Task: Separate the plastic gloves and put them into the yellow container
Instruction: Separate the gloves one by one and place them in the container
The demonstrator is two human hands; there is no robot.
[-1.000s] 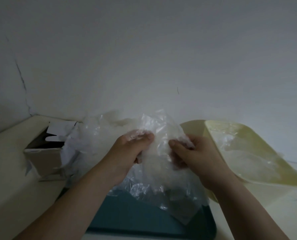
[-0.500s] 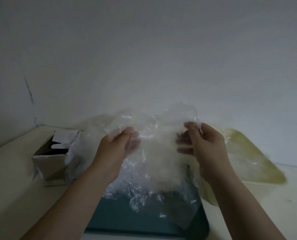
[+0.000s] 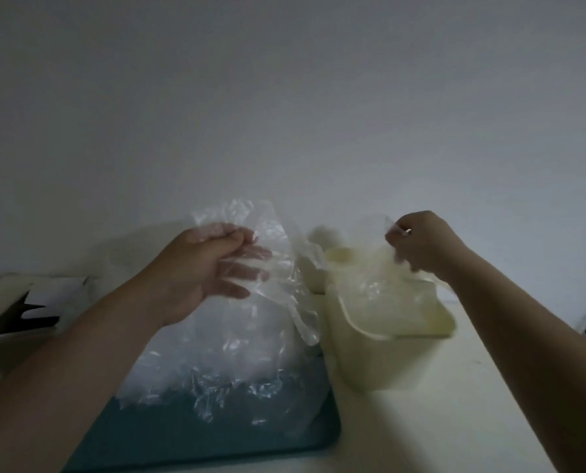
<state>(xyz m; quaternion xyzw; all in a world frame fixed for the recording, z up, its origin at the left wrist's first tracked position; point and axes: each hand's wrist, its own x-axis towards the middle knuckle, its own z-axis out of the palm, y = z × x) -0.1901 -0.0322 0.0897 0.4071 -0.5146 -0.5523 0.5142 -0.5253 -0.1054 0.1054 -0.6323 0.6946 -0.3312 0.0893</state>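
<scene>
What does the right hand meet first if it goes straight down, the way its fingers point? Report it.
The glove it pinches hangs below the right hand, into the yellow container. Going down, the hand would probably meet that plastic first, then the container's inside; depth is unclear.

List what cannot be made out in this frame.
Head view:
- Glove count in the bunch held by the left hand: clear layers overlap.
- The glove pinched by the right hand: motion blur hides its outline.
- The yellow container contents: that glove hangs before them.
- The cardboard box: cut by left edge.
</scene>
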